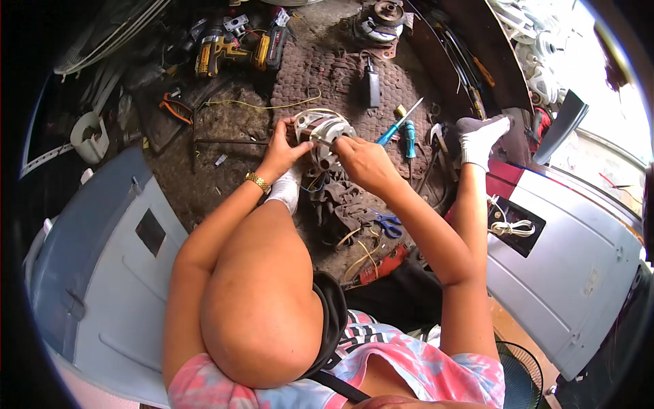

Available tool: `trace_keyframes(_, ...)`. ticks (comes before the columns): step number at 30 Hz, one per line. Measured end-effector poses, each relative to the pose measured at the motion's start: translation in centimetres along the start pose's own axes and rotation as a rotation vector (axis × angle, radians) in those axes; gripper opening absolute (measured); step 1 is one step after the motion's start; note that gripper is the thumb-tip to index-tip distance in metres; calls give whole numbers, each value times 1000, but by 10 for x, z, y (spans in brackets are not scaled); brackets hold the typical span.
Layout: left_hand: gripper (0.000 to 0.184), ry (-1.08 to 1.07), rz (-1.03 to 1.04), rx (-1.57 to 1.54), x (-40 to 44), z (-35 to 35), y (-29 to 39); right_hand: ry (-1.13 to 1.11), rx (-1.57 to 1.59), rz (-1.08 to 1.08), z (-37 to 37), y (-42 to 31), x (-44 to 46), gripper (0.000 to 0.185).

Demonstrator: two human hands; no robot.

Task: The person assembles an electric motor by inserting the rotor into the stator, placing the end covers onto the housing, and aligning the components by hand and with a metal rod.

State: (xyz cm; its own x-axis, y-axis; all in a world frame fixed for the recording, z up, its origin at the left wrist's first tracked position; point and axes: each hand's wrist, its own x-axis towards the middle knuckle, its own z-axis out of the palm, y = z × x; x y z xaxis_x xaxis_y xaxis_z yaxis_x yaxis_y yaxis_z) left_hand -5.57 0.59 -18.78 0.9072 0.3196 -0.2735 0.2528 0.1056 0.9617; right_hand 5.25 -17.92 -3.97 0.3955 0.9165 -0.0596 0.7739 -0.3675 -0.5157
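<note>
A small electric motor (327,128) with a silvery metal housing is held up between my two hands, above the brown woven mat. My left hand (281,153), with a gold watch on its wrist, grips the motor's left side with the thumb across the front. My right hand (366,163) is closed at its right side, fingertips pressed to the housing; whether they also pinch something small is hidden. Dark rags (344,208) and a few thin wires lie just below the motor. Close to my right hand are a screwdriver with a long shaft (398,124) and another blue-handled screwdriver (409,140).
A yellow drill (216,53) lies at the back left, near orange-handled pliers (177,109). A dark bottle (370,85) is on the mat (310,75). Blue scissors (390,225) and a red power tool (385,264) lie nearer me. Large grey panels (572,252) flank both sides.
</note>
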Motion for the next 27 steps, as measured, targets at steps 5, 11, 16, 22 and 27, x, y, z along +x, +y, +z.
trace_keyframes(5,71,43,51,89,-2,3,4,-99,-206,-133,2,2,11,16)
trace_keyframes(11,66,49,27,73,0,3,6,-208,-310,-275,-10,13,24,26)
trace_keyframes(16,65,73,38,87,4,3,-4,31,405,407,24,10,24,21)
trace_keyframes(22,64,35,-14,157,4,-1,6,-40,1073,935,13,3,-5,33)
trace_keyframes(27,62,70,-54,128,9,3,2,278,-231,254,-22,1,-25,45)
